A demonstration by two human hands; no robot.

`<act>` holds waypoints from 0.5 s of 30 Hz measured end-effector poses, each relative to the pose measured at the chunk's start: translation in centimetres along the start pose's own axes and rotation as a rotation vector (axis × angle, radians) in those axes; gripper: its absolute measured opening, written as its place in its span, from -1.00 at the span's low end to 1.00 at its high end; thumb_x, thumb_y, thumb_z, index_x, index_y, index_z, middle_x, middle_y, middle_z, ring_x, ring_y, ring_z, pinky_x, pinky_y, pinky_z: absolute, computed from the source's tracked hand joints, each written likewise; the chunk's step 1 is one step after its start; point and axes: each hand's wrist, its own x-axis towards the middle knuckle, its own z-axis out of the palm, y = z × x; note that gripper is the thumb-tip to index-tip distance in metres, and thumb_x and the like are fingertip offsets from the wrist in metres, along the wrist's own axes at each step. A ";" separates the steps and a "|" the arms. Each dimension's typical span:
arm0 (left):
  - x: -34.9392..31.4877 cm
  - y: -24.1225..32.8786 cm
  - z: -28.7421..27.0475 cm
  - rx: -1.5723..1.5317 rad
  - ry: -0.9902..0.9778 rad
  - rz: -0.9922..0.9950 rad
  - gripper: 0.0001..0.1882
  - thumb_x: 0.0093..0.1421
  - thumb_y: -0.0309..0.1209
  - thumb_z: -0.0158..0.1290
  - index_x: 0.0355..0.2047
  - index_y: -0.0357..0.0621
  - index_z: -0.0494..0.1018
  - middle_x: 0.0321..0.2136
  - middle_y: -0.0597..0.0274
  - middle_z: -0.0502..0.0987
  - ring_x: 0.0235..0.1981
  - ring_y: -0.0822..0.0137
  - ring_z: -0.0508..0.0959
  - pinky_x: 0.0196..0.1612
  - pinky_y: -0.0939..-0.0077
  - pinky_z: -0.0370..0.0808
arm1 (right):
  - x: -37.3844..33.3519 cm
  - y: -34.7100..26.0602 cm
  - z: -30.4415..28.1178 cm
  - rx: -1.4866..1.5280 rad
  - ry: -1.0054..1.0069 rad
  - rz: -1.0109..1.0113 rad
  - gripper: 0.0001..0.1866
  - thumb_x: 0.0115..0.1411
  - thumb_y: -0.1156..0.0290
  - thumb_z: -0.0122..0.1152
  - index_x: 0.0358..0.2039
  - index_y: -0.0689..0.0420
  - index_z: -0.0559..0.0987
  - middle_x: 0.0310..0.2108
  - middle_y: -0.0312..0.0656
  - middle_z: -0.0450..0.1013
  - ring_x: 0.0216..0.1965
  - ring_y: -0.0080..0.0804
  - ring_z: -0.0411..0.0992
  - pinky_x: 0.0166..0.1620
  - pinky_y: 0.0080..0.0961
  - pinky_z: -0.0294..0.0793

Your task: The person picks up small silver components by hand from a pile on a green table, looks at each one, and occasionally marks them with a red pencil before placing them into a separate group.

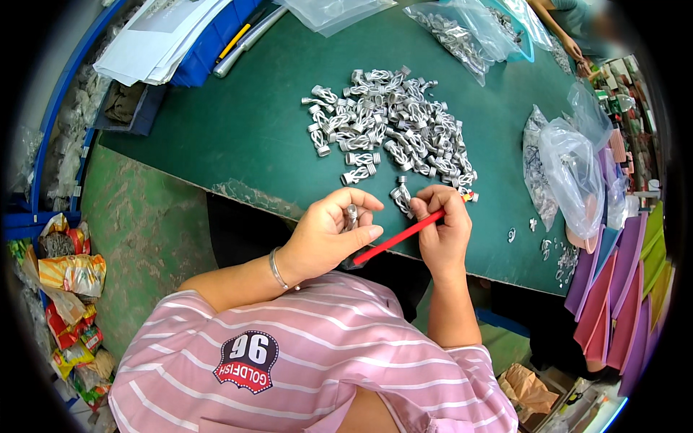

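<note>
My left hand [321,234] is closed around a small silver metal piece with a threaded end [352,211], which shows between thumb and fingers. Closed in my right hand [446,234] is a slim red stick-like tool [398,238]. It slants down to the left, its lower end close below my left thumb. Just beyond my hands lies a heap of similar silver pieces [397,119], with looped bodies and ridged ends. One loose silver piece [401,196] rests beside my right fingertips. A small red-and-yellow item [470,195] sits at the heap's near right edge.
Both hands are over the near edge of the green table [253,130]. Plastic bags [570,162] and small scraps [567,263] lie at right. A turquoise basket [525,45] stands far right, near another person's hand [573,50]. Papers [155,36] and a blue bin [206,50] are far left.
</note>
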 end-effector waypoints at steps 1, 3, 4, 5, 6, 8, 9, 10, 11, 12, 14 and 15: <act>0.0 -0.1 0.0 0.007 -0.007 -0.001 -0.74 0.07 -0.56 0.08 -0.21 -0.22 0.35 -0.51 0.47 0.33 -0.52 0.71 0.29 -0.46 0.84 0.27 | 0.1 -0.1 0.0 -0.044 -0.007 -0.030 -0.71 -0.11 0.71 0.25 -0.59 0.20 0.27 -0.54 -0.17 0.37 -0.57 -0.37 0.30 -0.48 -0.52 0.32; -0.1 -0.1 0.0 0.012 -0.008 0.000 -0.74 0.07 -0.56 0.08 -0.20 -0.23 0.35 -0.51 0.47 0.34 -0.51 0.71 0.29 -0.45 0.84 0.28 | 0.1 -0.3 -0.3 -0.125 -0.062 -0.068 -0.69 -0.17 0.68 0.29 -0.58 0.20 0.28 -0.50 -0.13 0.40 -0.54 -0.24 0.31 -0.44 -0.42 0.31; -0.1 -0.1 0.0 0.011 -0.001 0.003 -0.74 0.07 -0.56 0.08 -0.20 -0.23 0.35 -0.51 0.46 0.34 -0.51 0.71 0.29 -0.45 0.84 0.28 | 0.0 -0.3 -0.3 -0.131 -0.069 -0.073 -0.70 -0.15 0.68 0.27 -0.58 0.20 0.27 -0.50 -0.13 0.40 -0.55 -0.28 0.32 -0.45 -0.45 0.32; -0.1 -0.1 0.0 0.011 0.005 0.009 -0.74 0.07 -0.56 0.08 -0.20 -0.24 0.35 -0.51 0.46 0.34 -0.51 0.71 0.29 -0.45 0.84 0.28 | 0.1 -0.2 -0.3 -0.138 -0.074 -0.081 -0.71 -0.12 0.68 0.26 -0.58 0.20 0.27 -0.49 -0.13 0.41 -0.56 -0.32 0.32 -0.46 -0.48 0.32; -0.1 0.0 0.0 0.000 0.003 0.004 -0.74 0.07 -0.57 0.07 -0.20 -0.24 0.35 -0.51 0.46 0.34 -0.52 0.71 0.29 -0.45 0.84 0.29 | 0.1 -0.1 -0.3 -0.144 -0.079 -0.089 -0.72 -0.10 0.69 0.24 -0.58 0.20 0.27 -0.48 -0.13 0.41 -0.56 -0.36 0.33 -0.47 -0.51 0.33; -0.1 0.1 0.0 -0.023 0.002 -0.006 -0.73 0.08 -0.58 0.06 -0.18 -0.25 0.34 -0.51 0.45 0.35 -0.52 0.71 0.29 -0.44 0.84 0.29 | -0.2 -0.1 -0.1 0.034 0.009 -0.013 -0.74 -0.04 0.69 0.20 -0.58 0.20 0.26 -0.47 -0.12 0.42 -0.55 -0.46 0.35 -0.47 -0.57 0.35; 0.0 0.1 0.1 -0.047 0.006 -0.013 -0.72 0.07 -0.58 0.07 -0.18 -0.26 0.34 -0.48 0.43 0.35 -0.51 0.69 0.30 -0.45 0.84 0.29 | -0.5 -0.1 0.0 0.124 0.053 0.025 -0.74 -0.01 0.69 0.18 -0.58 0.20 0.26 -0.47 -0.12 0.43 -0.55 -0.51 0.35 -0.47 -0.61 0.36; 0.0 0.2 0.2 -0.072 0.010 -0.021 -0.71 0.07 -0.59 0.07 -0.17 -0.26 0.34 -0.45 0.40 0.36 -0.50 0.68 0.31 -0.47 0.84 0.28 | -0.8 0.0 0.0 0.388 0.063 0.119 -0.76 0.05 0.71 0.10 -0.57 0.18 0.24 -0.44 -0.10 0.43 -0.51 -0.57 0.38 -0.45 -0.66 0.40; -0.1 0.1 0.2 -0.097 0.022 -0.030 -0.70 0.06 -0.59 0.08 -0.16 -0.26 0.34 -0.42 0.38 0.36 -0.49 0.66 0.32 -0.48 0.84 0.28 | -0.9 -0.7 -0.3 0.536 0.009 0.180 -0.75 0.05 0.71 0.09 -0.57 0.17 0.23 -0.42 -0.08 0.43 -0.50 -0.53 0.40 -0.43 -0.65 0.42; -0.2 0.3 0.4 -0.117 0.016 -0.018 -0.70 0.07 -0.59 0.08 -0.16 -0.27 0.34 -0.41 0.37 0.37 -0.48 0.66 0.33 -0.47 0.83 0.29 | -1.0 -1.6 -0.7 0.683 -0.046 0.241 -0.75 0.06 0.72 0.08 -0.56 0.16 0.22 -0.39 -0.06 0.42 -0.48 -0.49 0.42 -0.42 -0.63 0.43; -0.3 0.7 0.8 -0.158 -0.004 0.002 -0.70 0.07 -0.58 0.09 -0.16 -0.27 0.34 -0.40 0.35 0.39 -0.46 0.64 0.36 -0.46 0.82 0.31 | -1.6 -1.6 -0.6 0.826 -0.203 0.192 -0.74 0.06 0.74 0.07 -0.56 0.15 0.22 -0.31 0.00 0.41 -0.39 -0.44 0.44 -0.31 -0.58 0.47; -0.4 0.4 0.6 -0.030 -0.024 0.051 -0.73 0.04 -0.58 0.12 -0.21 -0.27 0.39 -0.39 0.31 0.41 -0.42 0.60 0.41 -0.42 0.79 0.35 | -1.8 -1.6 -0.5 0.824 -0.226 0.157 -0.74 0.05 0.75 0.07 -0.56 0.15 0.22 -0.30 0.01 0.41 -0.35 -0.43 0.43 -0.29 -0.57 0.47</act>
